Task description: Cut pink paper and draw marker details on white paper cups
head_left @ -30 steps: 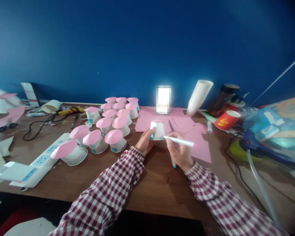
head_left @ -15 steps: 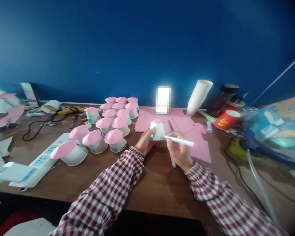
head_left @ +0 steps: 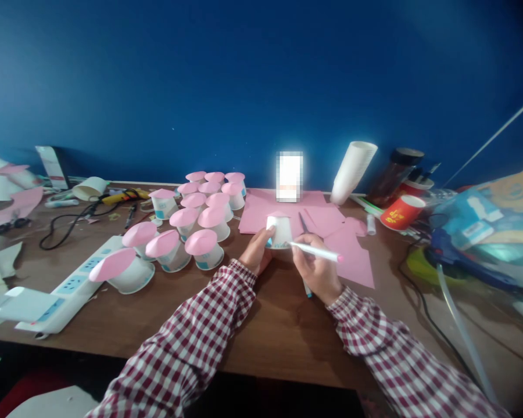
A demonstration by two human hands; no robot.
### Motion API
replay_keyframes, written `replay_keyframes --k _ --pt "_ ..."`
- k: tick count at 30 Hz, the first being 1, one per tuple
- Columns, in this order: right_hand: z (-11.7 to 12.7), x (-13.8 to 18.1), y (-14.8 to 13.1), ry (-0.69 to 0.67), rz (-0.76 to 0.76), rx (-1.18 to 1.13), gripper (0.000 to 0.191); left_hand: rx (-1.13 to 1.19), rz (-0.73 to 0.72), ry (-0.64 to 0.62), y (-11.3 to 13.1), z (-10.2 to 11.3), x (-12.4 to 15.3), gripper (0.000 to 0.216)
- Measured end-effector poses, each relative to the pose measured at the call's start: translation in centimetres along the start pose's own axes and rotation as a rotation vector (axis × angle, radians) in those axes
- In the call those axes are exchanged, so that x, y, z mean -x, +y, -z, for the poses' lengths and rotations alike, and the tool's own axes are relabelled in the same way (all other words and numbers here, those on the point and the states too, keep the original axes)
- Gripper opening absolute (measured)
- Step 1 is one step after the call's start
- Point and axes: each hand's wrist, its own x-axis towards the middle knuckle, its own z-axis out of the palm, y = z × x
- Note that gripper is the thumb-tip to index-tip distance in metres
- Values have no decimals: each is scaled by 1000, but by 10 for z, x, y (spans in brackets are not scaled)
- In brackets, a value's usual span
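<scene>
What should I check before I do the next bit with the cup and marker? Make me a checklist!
1. Cup held: ok, the left hand grips its side.
2. Marker held: ok, it is in the right hand, pink end pointing away from the cup.
3. Marker's tip touching the cup: cannot tell, it is right by the lower edge but too small to see.
4. Spare marker out of the way: not ok, it lies partly hidden behind the right hand.
5. Pink-topped cups away from the fingers: ok, they stand apart, left of the left hand.

Brown table (head_left: 261, 342) under cups (head_left: 211, 257), pink paper (head_left: 357, 264)
</scene>
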Motion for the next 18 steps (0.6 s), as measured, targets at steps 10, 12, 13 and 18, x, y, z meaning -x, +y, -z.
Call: replay_keyframes --k 10,12,13,18 --pt "1 -1 4 0 7 31 11 -70 -26 -28 1 -2 2 40" --pt "2 -2 4 8 7 57 12 -74 -30 -35 0 -1 2 40" --pt "3 -2 4 12 12 68 13 -75 -33 -40 0 -1 2 39" --pt "4 -2 5 17 34 66 14 -75 -35 -54 -1 -1 2 39"
